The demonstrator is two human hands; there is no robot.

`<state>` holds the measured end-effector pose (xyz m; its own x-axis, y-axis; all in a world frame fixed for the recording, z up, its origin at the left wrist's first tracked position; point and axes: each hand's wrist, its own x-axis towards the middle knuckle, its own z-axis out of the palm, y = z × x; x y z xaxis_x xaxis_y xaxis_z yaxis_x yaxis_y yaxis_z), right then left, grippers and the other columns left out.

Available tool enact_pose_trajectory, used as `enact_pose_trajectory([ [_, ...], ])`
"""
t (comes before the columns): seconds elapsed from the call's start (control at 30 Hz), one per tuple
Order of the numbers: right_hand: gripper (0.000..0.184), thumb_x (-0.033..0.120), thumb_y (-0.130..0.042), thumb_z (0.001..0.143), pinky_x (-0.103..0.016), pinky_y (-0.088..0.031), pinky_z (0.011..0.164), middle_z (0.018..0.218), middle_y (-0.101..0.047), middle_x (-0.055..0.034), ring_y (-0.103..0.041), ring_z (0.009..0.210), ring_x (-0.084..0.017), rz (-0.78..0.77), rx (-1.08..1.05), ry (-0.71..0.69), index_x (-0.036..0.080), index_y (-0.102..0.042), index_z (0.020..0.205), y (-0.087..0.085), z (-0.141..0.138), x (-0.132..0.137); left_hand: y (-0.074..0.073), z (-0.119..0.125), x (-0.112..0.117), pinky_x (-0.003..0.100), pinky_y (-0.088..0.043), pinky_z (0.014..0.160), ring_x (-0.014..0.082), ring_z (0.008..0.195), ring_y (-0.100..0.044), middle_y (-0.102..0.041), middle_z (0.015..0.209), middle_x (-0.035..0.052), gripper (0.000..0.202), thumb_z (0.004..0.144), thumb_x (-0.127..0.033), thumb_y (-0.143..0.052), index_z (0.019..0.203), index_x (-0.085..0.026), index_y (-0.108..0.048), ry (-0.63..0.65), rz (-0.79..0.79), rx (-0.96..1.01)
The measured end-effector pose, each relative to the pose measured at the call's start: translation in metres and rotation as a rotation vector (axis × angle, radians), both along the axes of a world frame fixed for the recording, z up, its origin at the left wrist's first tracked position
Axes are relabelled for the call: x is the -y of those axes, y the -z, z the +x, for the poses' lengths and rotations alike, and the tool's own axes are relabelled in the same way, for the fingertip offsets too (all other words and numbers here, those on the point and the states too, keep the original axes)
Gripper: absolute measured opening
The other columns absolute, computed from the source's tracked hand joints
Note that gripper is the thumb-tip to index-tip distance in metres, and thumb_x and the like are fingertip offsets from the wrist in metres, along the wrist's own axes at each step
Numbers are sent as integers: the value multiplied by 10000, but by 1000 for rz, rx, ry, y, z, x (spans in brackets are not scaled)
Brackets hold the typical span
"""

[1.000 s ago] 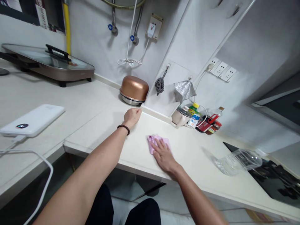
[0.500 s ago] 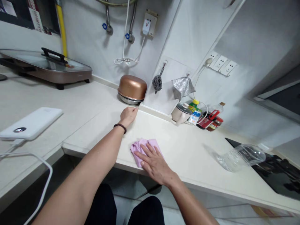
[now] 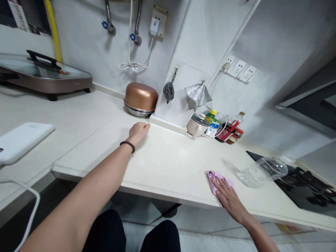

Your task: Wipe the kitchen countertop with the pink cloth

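My left hand [image 3: 139, 133] is curled into a loose fist on the counter, just in front of the copper-coloured pot [image 3: 141, 96] and beside the wall corner. Nothing shows in its fingers, and a dark bead bracelet [image 3: 128, 145] circles the wrist. Further right, my right hand [image 3: 229, 199] lies flat with its fingers stretched over a pink cloth [image 3: 211, 179], pressing it on the white counter [image 3: 168, 164] near the front edge. The cloth is partly covered by the hand. A clear plastic bottle [image 3: 262, 171] lies on its side right of the cloth.
A black gas stove [image 3: 296, 192] is at the right. Along the back stand a small lidded pot [image 3: 196, 125] and several condiment containers [image 3: 229, 133]. To the left are an electric griddle [image 3: 65, 83] and a white power bank [image 3: 26, 140] with a cable [image 3: 34, 210].
My right hand has slid to the right along the counter with the pink cloth, close to the bottle. My left hand stays by the wall corner. The view has shifted slightly right.
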<state>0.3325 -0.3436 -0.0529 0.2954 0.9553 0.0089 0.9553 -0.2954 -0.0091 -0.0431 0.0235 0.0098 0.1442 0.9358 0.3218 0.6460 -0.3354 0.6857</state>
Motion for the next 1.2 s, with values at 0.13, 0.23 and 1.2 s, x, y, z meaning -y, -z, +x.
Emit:
enact_pose_trajectory([
  [0.13, 579, 566, -151, 1013, -562, -226, 1197, 1652, -214, 64, -152, 1531, -260, 10, 45, 23, 430, -255, 1566, 4, 20, -21, -1, 7, 6, 311, -335, 583, 223, 701, -623, -689, 654, 69, 460, 902, -462, -401, 557, -229, -599, 57, 5, -47],
  [0.23, 589, 572, -144, 1012, -583, -247, 1183, 1652, -233, 48, -187, 1524, -281, 15, 74, 51, 422, -233, 1574, 4, 40, -47, 0, 12, 10, 307, -339, 594, 221, 698, -616, -684, 655, 66, 461, 899, -461, -398, 561, -224, -604, 105, 10, -72],
  [1.2, 618, 531, -79, 1012, -612, -207, 1174, 1677, -169, -1, -155, 1526, -317, -58, 30, 146, 366, -183, 1599, -16, 52, -289, -5, 25, 19, 320, -247, 581, 203, 637, -540, -559, 575, 46, 455, 933, -429, -394, 556, -208, -520, 209, 74, -192],
])
